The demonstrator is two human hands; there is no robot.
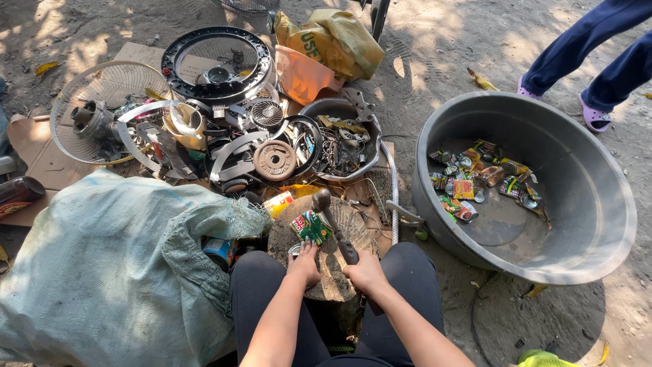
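Head camera looks down on sunlit, dusty dirt ground. Between my knees stands a rough, round wooden stump (339,224). My left hand (303,264) presses fingers down beside a flattened green can (311,226); my right hand (365,272) is closed around a hammer (333,224). Right of it sits a smooth grey plastic basin (584,204) of crushed cans, left a woven sack (102,272).

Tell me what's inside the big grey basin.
The grey basin holds a heap of flattened cans on its far-left floor; the rest shows bare. Anything beneath the cans is hidden.
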